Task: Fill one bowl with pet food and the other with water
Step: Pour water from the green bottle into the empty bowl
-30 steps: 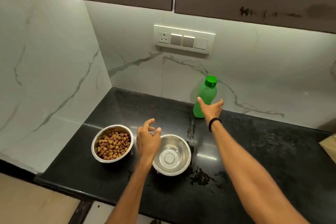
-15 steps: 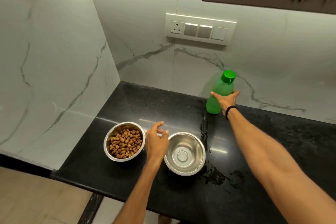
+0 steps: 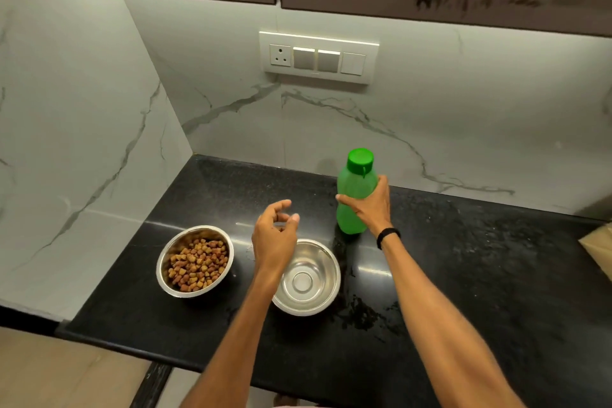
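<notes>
Your right hand (image 3: 371,205) grips the green bottle (image 3: 352,195) behind the steel bowl (image 3: 308,278). Left hand (image 3: 275,235) hovers, fingers loosely curled. Kibble bowl (image 3: 195,262) sits near the counter (image 3: 496,275) front-left edge; the surface runs on rightward.

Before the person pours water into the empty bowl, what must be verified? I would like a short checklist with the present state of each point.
1. Right hand grips the green plastic bottle: ok.
2. Green cap taken off: not ok, it is on the bottle.
3. Empty round steel bowl upright on the black counter: ok.
4. Left hand out of the pouring path: not ok, it hovers over that bowl's rim.
5. Water inside the bottle: cannot tell, the plastic hides the level.
6. Steel bowl of brown pet food filled: ok.
</notes>
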